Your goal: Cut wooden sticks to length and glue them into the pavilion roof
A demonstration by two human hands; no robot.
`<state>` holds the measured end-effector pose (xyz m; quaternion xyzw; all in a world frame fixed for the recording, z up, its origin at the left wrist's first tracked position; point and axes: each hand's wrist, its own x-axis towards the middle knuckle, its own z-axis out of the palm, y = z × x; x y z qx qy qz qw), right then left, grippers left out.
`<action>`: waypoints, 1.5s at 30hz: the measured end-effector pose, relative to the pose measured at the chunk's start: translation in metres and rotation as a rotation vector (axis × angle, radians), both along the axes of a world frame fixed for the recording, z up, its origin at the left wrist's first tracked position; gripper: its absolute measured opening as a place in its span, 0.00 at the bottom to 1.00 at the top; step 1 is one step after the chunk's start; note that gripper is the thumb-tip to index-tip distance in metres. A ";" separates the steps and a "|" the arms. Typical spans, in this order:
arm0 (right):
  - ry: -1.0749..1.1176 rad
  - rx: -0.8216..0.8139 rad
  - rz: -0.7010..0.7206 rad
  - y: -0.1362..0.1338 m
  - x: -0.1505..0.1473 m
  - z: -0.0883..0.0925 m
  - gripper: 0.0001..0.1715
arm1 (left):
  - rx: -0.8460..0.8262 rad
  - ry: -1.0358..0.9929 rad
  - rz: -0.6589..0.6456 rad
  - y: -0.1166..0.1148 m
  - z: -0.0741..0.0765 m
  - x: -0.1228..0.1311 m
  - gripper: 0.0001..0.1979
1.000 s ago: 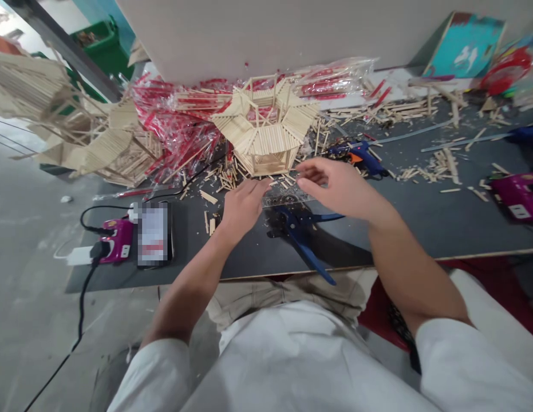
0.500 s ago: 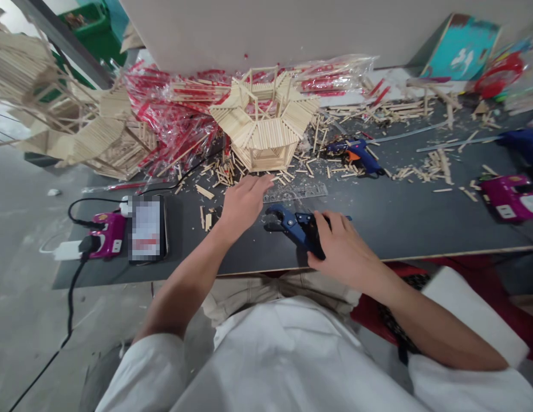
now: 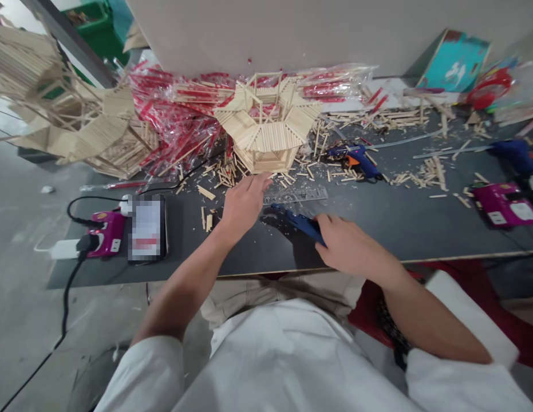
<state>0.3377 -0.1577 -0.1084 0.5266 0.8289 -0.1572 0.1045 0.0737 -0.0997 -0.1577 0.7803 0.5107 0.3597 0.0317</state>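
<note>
My right hand (image 3: 347,246) is wrapped round the handles of the blue cutting pliers (image 3: 298,220) and holds them just above the dark table (image 3: 421,229), jaws pointing left. My left hand (image 3: 244,203) rests on the table with its fingers stretched toward a clear plastic ruler (image 3: 296,194); whether it pins a small stick there I cannot tell. Right behind both hands stands a small pavilion model (image 3: 266,129) built of thin wooden sticks.
Cut stick bits litter the table round the model. A blue glue gun (image 3: 356,157) lies to the right. A phone (image 3: 146,229) and a purple device (image 3: 103,232) with cables sit at left. Red-wrapped stick packets (image 3: 180,126) and another stick model (image 3: 77,131) lie behind left.
My right hand came down from the model's front, took hold of the blue pliers and lifted them off the table. My left hand has stayed in place.
</note>
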 end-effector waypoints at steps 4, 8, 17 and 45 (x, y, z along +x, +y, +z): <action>0.346 -0.160 -0.171 0.015 0.014 0.000 0.10 | 0.034 -0.003 0.010 0.000 -0.001 0.001 0.23; 0.547 -0.177 -0.293 0.020 0.009 0.004 0.15 | 0.046 0.057 0.023 -0.001 -0.001 0.003 0.21; 0.753 -0.203 -0.327 0.015 -0.026 0.001 0.18 | 0.144 0.142 -0.021 -0.002 -0.002 0.004 0.18; 0.691 -0.031 -0.400 0.002 -0.045 -0.009 0.13 | 0.127 0.304 0.000 -0.010 0.003 0.005 0.17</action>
